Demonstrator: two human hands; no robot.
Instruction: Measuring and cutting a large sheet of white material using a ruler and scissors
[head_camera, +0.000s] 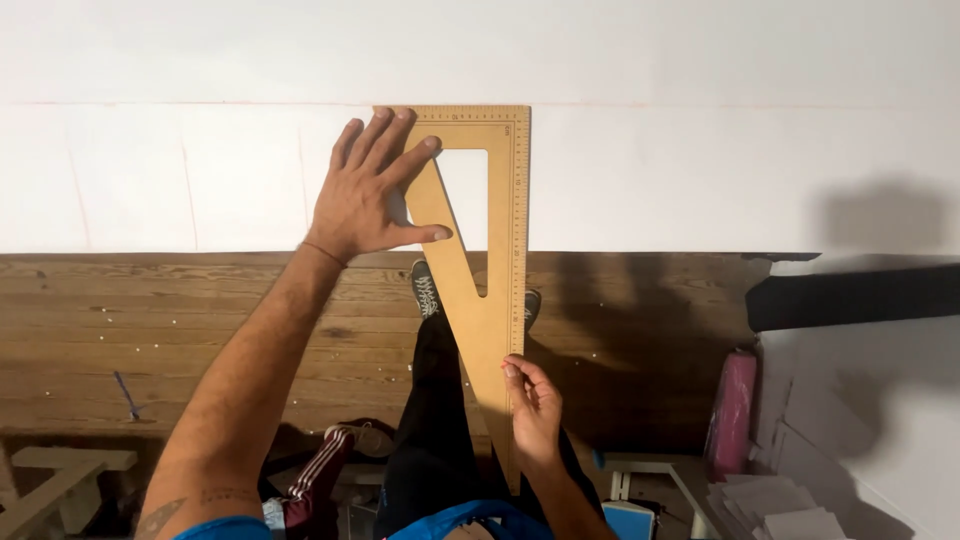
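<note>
White board (700, 170) fills the upper half of the view, faintly marked with thin reddish lines, and below its lower edge runs a floor of dark wooden planks (200, 330). Against the board lies a large tan triangular set square (505, 200), its short edge along a horizontal red line near the top, its long ruled edge running straight down, and its narrow tip hanging past the board's lower edge over the floor.

The left hand (365, 195) is spread open, palm flat, fingers fanned across the upper left corner of the set square and the board beside it, pressing rather than gripping. The right hand (535, 400) is lower, near the tip, with thumb and fingers pinched around the ruled edge of the set square.

Beneath the tool the person's dark trousers and grey laced shoes (427, 290) show on the planks. A pink cylinder (732, 415) stands at the right beside stacked white pieces (780, 505), and a pale wooden frame (60, 475) sits at the lower left
</note>
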